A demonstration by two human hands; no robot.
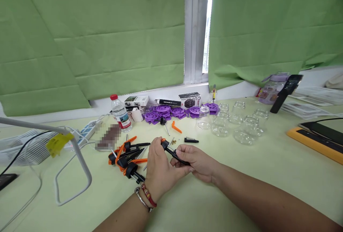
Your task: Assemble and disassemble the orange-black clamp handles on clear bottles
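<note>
Both hands meet around one black rod-like part with a short metal shaft and an orange bit at its upper end. My left hand is wrapped round its upper end, with the thumb reaching toward the lower end. My right hand pinches the lower part of the same piece. Left of my left hand lies a pile of black and orange parts with metal rods. Just beyond the hands are small brass bits, a black piece with a spring and an orange lever.
Purple plastic parts and small boxes line the back, beside a red-capped bottle. Several clear jars stand right of centre. A black brush and an orange-edged object are at right; a grey frame is at left.
</note>
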